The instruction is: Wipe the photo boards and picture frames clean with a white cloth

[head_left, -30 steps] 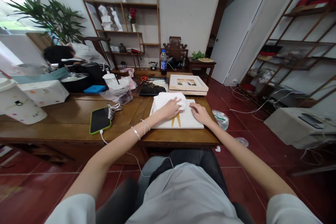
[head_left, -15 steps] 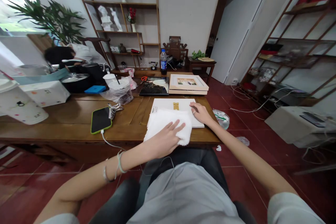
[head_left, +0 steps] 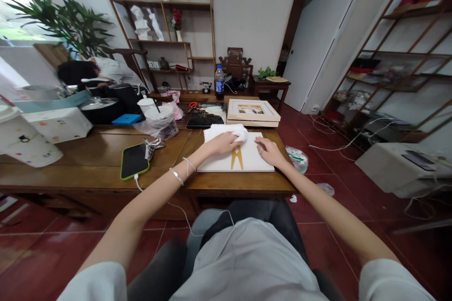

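Observation:
A flat white panel lies on the wooden table before me, with a gold A-shaped piece at its middle. My left hand presses a folded white cloth against the panel's far part, fingers curled over the cloth. The cloth hides the panel's far left area and the top of the gold piece. On the panel's right side rests my right hand, its fingers apart and slightly bent, touching the surface.
Behind the panel lie a framed picture and a dark glossy board. A charging phone, a bagged cup and a large paper cup stand left. Beyond them, a person leans low. A bottle stands behind.
My left hand has slid the white cloth away from me over the panel, uncovering its near part and the gold legs. My right hand stays in place.

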Demonstrator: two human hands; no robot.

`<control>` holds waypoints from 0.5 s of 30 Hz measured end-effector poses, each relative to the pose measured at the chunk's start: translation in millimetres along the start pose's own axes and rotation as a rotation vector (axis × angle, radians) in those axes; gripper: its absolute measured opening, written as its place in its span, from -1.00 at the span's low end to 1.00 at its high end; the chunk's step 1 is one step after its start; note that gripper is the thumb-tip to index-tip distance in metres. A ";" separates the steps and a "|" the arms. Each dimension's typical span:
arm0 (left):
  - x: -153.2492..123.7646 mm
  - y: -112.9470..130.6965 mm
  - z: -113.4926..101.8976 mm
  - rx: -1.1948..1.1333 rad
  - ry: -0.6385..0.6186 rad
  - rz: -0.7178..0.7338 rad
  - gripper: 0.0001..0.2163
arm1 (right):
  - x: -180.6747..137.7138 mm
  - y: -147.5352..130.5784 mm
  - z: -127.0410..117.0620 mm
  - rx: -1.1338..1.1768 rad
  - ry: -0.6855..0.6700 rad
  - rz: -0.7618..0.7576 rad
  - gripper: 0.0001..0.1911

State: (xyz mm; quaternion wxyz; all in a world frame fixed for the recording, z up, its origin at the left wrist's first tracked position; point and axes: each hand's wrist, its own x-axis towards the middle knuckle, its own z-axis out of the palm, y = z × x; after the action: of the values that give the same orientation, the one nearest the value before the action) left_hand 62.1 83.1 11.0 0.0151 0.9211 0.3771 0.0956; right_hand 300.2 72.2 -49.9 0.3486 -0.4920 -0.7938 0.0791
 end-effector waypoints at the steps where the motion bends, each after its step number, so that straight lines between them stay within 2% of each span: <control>1: 3.2 -3.1 0.3 -0.001 0.006 -0.019 -0.55 | -0.1 -0.2 -0.2 -0.005 -0.001 0.001 -0.64; 5: 0.9 -10.1 1.8 0.009 0.011 -0.070 -0.54 | -0.3 -1.7 -1.1 -0.015 -0.008 0.010 -0.64; 9: -16.4 -12.6 4.9 0.021 0.044 -0.043 -0.61 | -0.3 -3.5 -1.5 -0.007 -0.008 0.015 -0.64; 12: -36.7 -3.7 6.2 0.077 0.060 -0.009 -0.65 | -0.2 -3.6 -1.4 -0.004 -0.008 0.019 -0.64; 15: -66.5 17.0 3.2 0.133 0.028 0.028 -0.68 | -0.3 -2.4 -1.1 -0.008 -0.008 0.016 -0.64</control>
State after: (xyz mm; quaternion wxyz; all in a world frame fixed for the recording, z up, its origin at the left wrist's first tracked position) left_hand 28.1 24.7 -1.4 -0.0529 0.9237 0.3701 0.0834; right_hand 299.1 70.5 -48.1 0.3428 -0.4995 -0.7915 0.0806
